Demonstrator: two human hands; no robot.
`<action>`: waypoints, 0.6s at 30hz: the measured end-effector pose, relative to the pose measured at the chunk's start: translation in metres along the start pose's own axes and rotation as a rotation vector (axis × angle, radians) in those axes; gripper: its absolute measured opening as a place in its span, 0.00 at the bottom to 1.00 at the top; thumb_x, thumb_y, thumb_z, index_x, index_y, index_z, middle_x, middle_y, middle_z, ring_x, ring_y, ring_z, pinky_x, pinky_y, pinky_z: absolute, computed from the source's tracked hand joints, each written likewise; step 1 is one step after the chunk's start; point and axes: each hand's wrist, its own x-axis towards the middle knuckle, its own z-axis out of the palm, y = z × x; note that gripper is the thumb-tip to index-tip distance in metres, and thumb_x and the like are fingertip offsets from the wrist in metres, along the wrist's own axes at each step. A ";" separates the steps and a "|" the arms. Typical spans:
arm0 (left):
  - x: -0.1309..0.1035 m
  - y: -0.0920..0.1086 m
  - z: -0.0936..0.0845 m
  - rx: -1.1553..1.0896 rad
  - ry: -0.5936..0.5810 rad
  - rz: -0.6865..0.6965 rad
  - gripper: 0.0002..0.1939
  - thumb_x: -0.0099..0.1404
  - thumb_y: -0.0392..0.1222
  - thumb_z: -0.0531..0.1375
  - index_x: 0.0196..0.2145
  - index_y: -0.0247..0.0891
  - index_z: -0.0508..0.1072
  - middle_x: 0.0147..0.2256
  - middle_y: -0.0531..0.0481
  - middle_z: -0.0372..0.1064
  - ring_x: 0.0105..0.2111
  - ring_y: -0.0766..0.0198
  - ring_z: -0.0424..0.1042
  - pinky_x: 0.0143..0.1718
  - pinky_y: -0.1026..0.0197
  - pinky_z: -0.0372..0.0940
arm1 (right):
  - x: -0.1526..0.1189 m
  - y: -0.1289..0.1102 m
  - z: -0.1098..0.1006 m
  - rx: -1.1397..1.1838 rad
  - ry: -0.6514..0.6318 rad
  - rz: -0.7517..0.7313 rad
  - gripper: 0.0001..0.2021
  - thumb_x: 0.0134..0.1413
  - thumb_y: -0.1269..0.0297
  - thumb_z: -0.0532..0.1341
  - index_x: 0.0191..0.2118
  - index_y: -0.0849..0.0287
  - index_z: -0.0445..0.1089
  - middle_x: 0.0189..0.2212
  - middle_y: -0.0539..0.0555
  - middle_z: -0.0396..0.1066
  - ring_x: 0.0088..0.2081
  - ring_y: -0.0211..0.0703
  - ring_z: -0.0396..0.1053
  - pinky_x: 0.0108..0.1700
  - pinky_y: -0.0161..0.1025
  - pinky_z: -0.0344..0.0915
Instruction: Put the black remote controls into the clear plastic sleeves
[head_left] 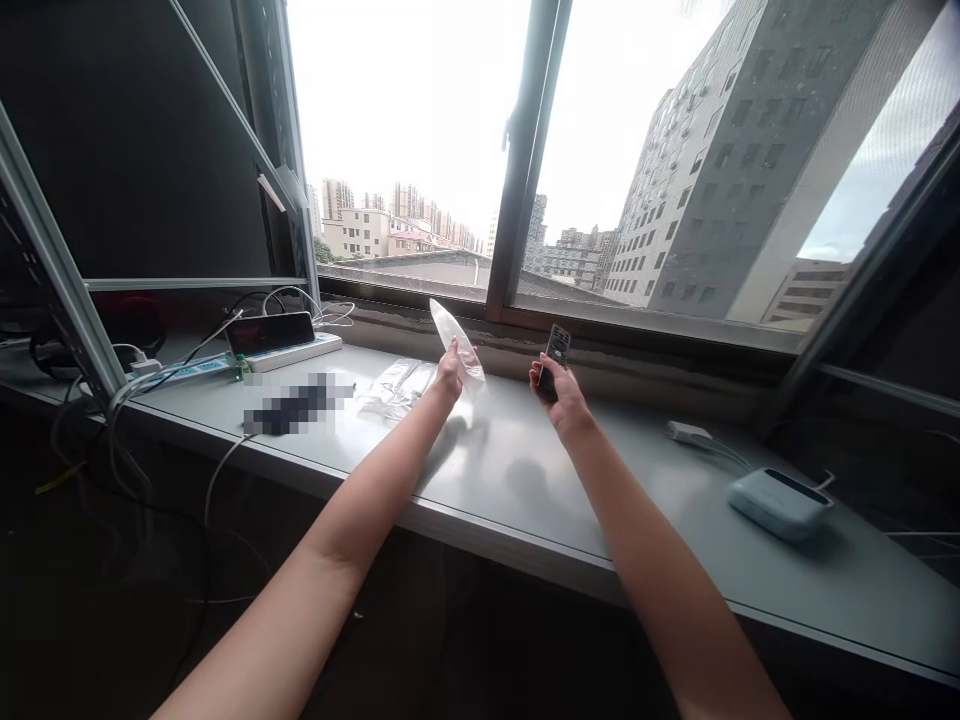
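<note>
Beyond a dark-framed window, grey and beige buildings stand over a long, pale grey tabletop. Above it, your left hand pinches a translucent white plastic bag; your right hand is closed around a slim black remote-like object, tilted upright, well apart from the bag.

Translucent bag, tilted dark remote

The remote control has markings too small to read; nothing else is legible.
</note>
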 end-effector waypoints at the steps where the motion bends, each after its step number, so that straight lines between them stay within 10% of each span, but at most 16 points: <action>1: 0.000 0.000 0.000 0.004 0.013 -0.005 0.23 0.71 0.54 0.57 0.46 0.28 0.74 0.23 0.50 0.70 0.21 0.66 0.68 0.33 0.61 0.66 | -0.001 0.000 0.001 0.000 0.008 -0.019 0.12 0.57 0.74 0.63 0.39 0.54 0.59 0.25 0.43 0.70 0.23 0.31 0.69 0.27 0.28 0.69; 8: -0.001 0.001 0.004 -0.002 0.043 -0.014 0.19 0.73 0.50 0.54 0.46 0.29 0.73 0.25 0.49 0.72 0.21 0.66 0.69 0.31 0.62 0.66 | 0.009 -0.002 -0.001 -0.190 0.051 -0.017 0.05 0.66 0.61 0.54 0.44 0.52 0.59 0.26 0.42 0.66 0.21 0.31 0.66 0.26 0.29 0.65; 18: 0.004 -0.001 0.000 -0.004 0.025 -0.006 0.19 0.70 0.51 0.59 0.45 0.30 0.73 0.24 0.49 0.72 0.21 0.66 0.69 0.31 0.62 0.66 | 0.021 0.005 -0.012 -0.552 0.058 -0.199 0.24 0.55 0.58 0.63 0.57 0.48 0.59 0.39 0.48 0.72 0.37 0.38 0.71 0.38 0.34 0.68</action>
